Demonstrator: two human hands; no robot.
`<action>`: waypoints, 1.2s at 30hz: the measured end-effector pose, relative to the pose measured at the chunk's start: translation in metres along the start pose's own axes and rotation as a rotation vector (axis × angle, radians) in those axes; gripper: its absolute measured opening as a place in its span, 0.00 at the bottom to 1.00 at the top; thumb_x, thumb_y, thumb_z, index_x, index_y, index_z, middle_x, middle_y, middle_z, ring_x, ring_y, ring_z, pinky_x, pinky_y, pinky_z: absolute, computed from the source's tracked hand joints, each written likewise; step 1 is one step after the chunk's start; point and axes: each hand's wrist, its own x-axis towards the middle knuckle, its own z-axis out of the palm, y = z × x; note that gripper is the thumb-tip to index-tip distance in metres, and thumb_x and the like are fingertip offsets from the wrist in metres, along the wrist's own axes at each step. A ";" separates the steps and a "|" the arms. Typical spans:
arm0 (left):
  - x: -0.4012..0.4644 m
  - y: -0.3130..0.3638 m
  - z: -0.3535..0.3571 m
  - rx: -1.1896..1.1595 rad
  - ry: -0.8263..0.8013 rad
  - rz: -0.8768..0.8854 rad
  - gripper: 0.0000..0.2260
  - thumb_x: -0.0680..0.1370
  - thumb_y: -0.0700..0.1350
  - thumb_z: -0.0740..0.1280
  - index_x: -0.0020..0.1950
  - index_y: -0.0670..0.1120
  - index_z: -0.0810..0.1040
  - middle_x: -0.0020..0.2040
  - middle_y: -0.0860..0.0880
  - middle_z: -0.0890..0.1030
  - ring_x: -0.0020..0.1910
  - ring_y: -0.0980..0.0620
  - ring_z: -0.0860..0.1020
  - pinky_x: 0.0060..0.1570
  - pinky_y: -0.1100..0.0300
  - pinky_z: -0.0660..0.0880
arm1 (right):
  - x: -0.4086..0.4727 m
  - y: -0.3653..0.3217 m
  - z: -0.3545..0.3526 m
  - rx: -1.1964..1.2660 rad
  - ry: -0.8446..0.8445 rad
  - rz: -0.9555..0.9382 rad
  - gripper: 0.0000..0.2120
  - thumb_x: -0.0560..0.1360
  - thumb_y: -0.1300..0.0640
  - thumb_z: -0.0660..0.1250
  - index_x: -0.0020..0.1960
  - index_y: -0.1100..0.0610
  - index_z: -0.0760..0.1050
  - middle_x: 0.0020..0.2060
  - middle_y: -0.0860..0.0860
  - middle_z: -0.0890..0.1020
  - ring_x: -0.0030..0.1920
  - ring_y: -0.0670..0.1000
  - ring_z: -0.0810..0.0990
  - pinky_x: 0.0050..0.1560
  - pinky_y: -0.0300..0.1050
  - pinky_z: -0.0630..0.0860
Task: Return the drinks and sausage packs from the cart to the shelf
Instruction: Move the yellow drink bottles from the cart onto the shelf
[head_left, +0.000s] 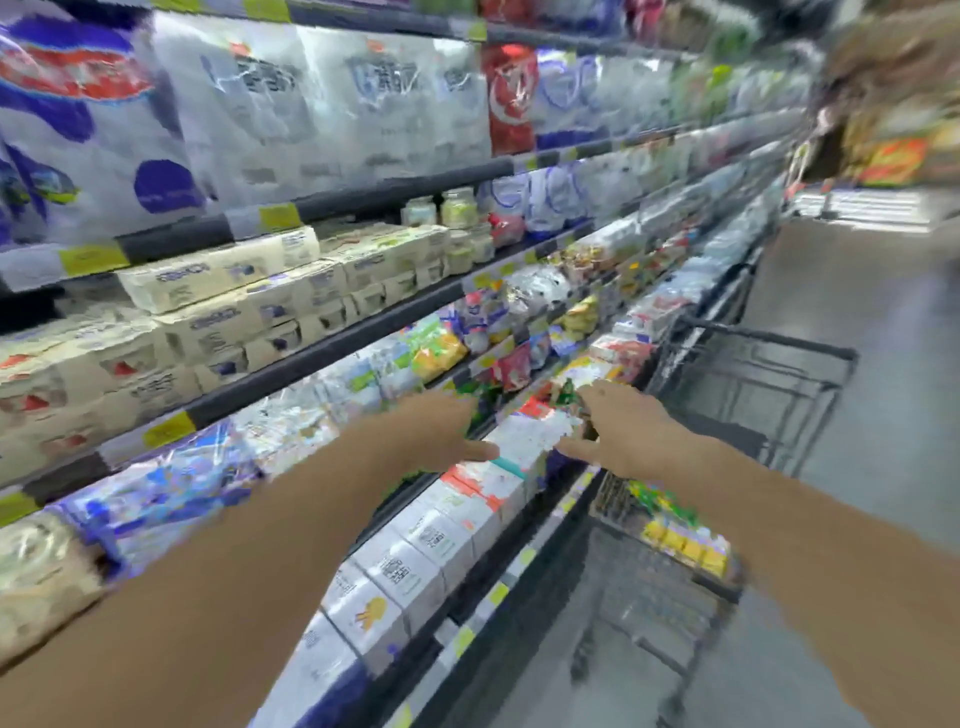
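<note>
Both arms reach toward the lowest shelf of a chilled display. My left hand (441, 431) and my right hand (618, 431) flank a white drink pack (530, 436) with red and teal marks that lies at the shelf's front. Each hand touches a side of it; motion blur hides the grip. A row of white drink cartons (415, 551) runs along the same shelf toward me. The black wire cart (691, 519) stands to the right of the shelf, and green and yellow packs (680, 535) lie in its basket.
Higher shelves carry beige boxes (218, 312), large white and blue bags (234, 104) and small coloured pouches (441, 348). Yellow price tags line the shelf edges (498, 592). Grey aisle floor (857, 312) stretches away on the right.
</note>
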 end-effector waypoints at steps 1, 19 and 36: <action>0.016 0.015 -0.001 0.006 -0.011 0.034 0.33 0.78 0.65 0.59 0.73 0.42 0.65 0.70 0.40 0.72 0.66 0.41 0.72 0.63 0.48 0.71 | -0.003 0.018 0.001 0.009 -0.001 0.037 0.42 0.74 0.31 0.61 0.77 0.57 0.60 0.75 0.55 0.66 0.73 0.57 0.66 0.69 0.56 0.70; 0.333 0.180 -0.010 0.021 -0.074 0.580 0.36 0.77 0.66 0.60 0.76 0.42 0.62 0.72 0.41 0.68 0.69 0.41 0.68 0.67 0.46 0.67 | 0.066 0.257 0.044 0.101 -0.099 0.648 0.40 0.72 0.31 0.64 0.72 0.60 0.65 0.67 0.56 0.71 0.68 0.58 0.70 0.68 0.54 0.70; 0.528 0.322 0.099 -0.008 -0.305 0.587 0.33 0.78 0.64 0.61 0.73 0.42 0.65 0.69 0.40 0.70 0.67 0.40 0.71 0.64 0.46 0.70 | 0.147 0.430 0.160 0.284 -0.236 0.693 0.31 0.74 0.35 0.66 0.64 0.59 0.70 0.62 0.54 0.75 0.62 0.55 0.73 0.64 0.52 0.71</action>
